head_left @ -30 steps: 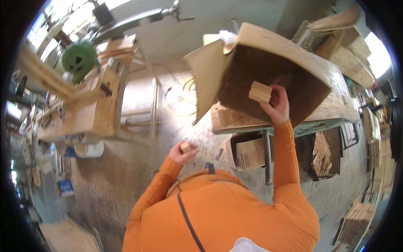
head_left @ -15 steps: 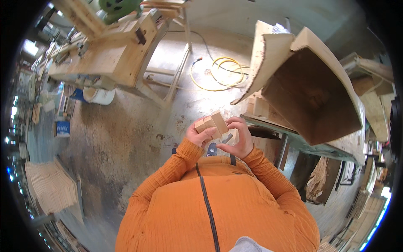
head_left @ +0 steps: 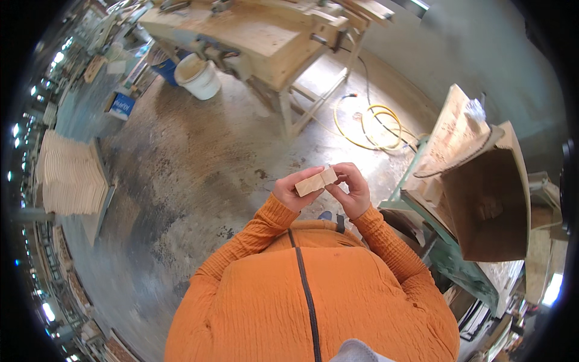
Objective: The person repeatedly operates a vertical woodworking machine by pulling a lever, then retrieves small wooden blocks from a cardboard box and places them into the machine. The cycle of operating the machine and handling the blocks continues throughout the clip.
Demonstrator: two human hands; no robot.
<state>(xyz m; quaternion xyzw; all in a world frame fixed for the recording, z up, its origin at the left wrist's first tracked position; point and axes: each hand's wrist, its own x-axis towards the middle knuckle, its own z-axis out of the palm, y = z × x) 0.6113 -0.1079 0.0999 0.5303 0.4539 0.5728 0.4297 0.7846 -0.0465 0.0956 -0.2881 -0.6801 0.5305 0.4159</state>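
Small pale wooden blocks (head_left: 315, 182) are held together in a row in front of my waist. My left hand (head_left: 286, 192) is closed around the left part of the row, thumb below and fingers along the top. My right hand (head_left: 357, 194) pinches the right end between thumb and fingertips. The undersides of the blocks and some fingertips are hidden, so how the blocks meet there I cannot tell.
An open cardboard box (head_left: 491, 205) stands on a green-edged bench (head_left: 464, 277) at my right. Ahead are a wooden workbench (head_left: 265, 45), a coiled yellow hose (head_left: 386, 123) and a white bucket (head_left: 202, 81). Stacked wooden sheets (head_left: 69, 175) stand at left.
My view has swung right, shifting the workbench and box in the picture. The blocks have turned in my hands, and my right fingers, apart before, now close on their right end.
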